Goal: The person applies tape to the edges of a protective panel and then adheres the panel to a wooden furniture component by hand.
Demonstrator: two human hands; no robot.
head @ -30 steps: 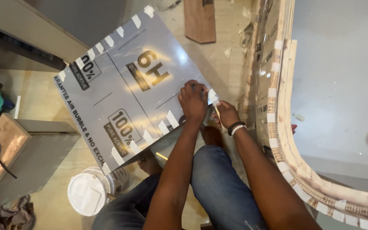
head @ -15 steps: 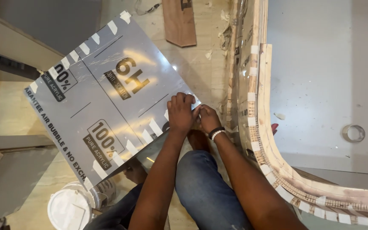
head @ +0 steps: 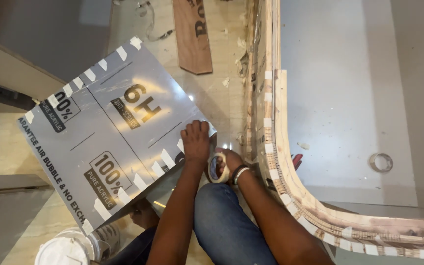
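Pressing tape strips along the sheet's (head: 109,132) near corner: left hand (head: 196,142) lies flat, fingers spread, on that edge; right hand (head: 229,162) is closed round the tape roll (head: 217,168) just beside it. Probably another strip must be pulled.
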